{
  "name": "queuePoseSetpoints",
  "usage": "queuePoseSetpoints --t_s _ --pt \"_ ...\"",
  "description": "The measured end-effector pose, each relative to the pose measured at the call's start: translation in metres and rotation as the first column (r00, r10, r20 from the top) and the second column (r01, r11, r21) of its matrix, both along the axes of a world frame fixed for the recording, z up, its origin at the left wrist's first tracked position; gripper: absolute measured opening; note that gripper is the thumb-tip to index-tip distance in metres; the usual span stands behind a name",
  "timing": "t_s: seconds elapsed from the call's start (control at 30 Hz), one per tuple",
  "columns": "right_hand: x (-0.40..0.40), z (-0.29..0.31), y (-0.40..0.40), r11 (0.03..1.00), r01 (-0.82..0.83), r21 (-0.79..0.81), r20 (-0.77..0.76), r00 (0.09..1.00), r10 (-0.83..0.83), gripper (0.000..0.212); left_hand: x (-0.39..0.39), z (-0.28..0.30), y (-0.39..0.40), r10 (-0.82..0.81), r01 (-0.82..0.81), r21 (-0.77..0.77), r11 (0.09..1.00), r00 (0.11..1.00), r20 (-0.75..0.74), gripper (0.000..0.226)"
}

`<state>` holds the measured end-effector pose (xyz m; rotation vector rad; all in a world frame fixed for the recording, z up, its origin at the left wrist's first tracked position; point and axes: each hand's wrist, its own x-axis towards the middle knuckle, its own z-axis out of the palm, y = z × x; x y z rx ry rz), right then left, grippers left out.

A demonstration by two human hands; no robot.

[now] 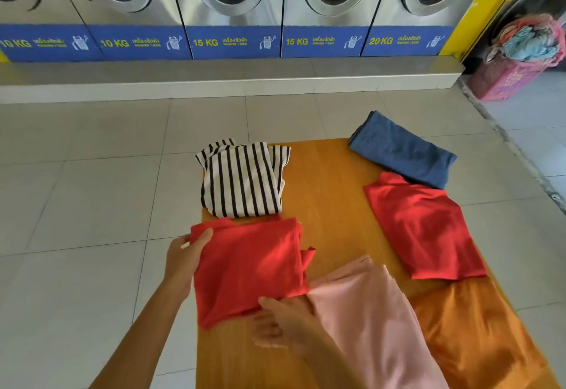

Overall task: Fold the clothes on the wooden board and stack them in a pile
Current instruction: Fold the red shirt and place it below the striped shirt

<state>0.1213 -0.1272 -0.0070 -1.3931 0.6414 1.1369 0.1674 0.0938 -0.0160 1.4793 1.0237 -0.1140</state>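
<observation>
a red garment (249, 269), folded to a rough square with a loose flap at its right edge, lies on the near left of the wooden board (324, 192), which sits on the tiled floor (82, 198). the left hand (183, 261) pinches its far left corner, thumb on top and fingers beneath. the right hand (280, 322) holds the near edge, fingers seemingly tucked under the cloth, though motion blur hides the exact grip. beyond it rests a black and white striped garment (242, 179), folded. across the board lie a second red garment (424, 229) and, overlapping its far corner, a blue garment (402, 149). a pink garment (372, 324) and an orange garment (477, 336) spread along the near right. the washing machines (232, 6) behind carry blue labels reading "10 kg", "15 kg" and "20 kg". a pink laundry basket (517, 58) stands at far right.
</observation>
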Motion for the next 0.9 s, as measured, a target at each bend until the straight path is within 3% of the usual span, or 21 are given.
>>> queuePoseSetpoints --t_s 0.07,0.13,0.17,0.23,0.27,0.33,0.43,0.53,0.6,0.7,0.8,0.9 --pt "0.001 0.004 -0.005 0.989 -0.135 -0.053 0.109 0.984 0.14 0.021 -0.011 -0.004 -0.009 -0.048 0.053 0.153 0.987 0.998 -0.035 0.089" --pt "0.01 0.007 -0.01 0.949 -0.108 -0.297 0.423 0.876 0.233 0.018 -0.019 -0.011 -0.02 -0.122 0.137 0.304 0.943 0.99 -0.07 0.089" --pt "0.016 0.008 -0.011 0.88 -0.059 -0.471 0.57 0.741 0.355 0.025 -0.021 -0.014 -0.023 -0.151 0.17 0.354 0.919 0.985 -0.08 0.088" --pt "0.026 0.007 -0.007 0.73 0.062 -0.681 0.679 0.427 0.597 0.041 -0.018 -0.022 -0.025 -0.214 0.229 0.396 0.889 0.973 -0.082 0.087" --pt "0.031 0.002 -0.003 0.686 0.073 -0.724 0.668 0.32 0.672 0.046 -0.015 -0.025 -0.024 -0.246 0.257 0.399 0.88 0.966 -0.079 0.085" --pt "0.041 -0.013 0.005 0.606 0.006 -0.795 0.594 0.211 0.776 0.055 -0.005 -0.027 -0.022 -0.308 0.312 0.398 0.863 0.948 -0.076 0.081" --pt "0.053 -0.041 0.007 0.463 -0.142 -0.875 0.438 0.177 0.881 0.062 0.012 -0.024 -0.02 -0.278 0.275 0.399 0.875 0.959 -0.053 0.072" --pt "0.064 -0.052 0.006 0.405 -0.165 -0.899 0.378 0.173 0.909 0.064 0.021 -0.019 -0.02 -0.177 0.177 0.476 0.861 0.983 -0.046 0.065" --pt "0.07 -0.053 0.01 0.384 -0.168 -0.908 0.357 0.168 0.919 0.063 0.019 -0.017 -0.022 -0.205 0.185 0.644 0.742 0.978 -0.044 0.058" --pt "0.075 -0.052 0.012 0.375 -0.19 -0.908 0.349 0.157 0.924 0.063 -0.001 -0.023 -0.041 -0.459 0.321 0.828 0.46 0.884 -0.088 0.049" --pt "0.076 -0.048 0.008 0.39 -0.215 -0.895 0.365 0.146 0.919 0.063 -0.034 -0.05 -0.061 -0.626 0.539 0.795 0.279 0.73 -0.275 0.061" --pt "0.066 -0.036 0.0 0.448 -0.214 -0.868 0.419 0.168 0.892 0.061 -0.049 -0.065 -0.061 -0.629 0.617 0.758 0.211 0.679 -0.377 0.071"
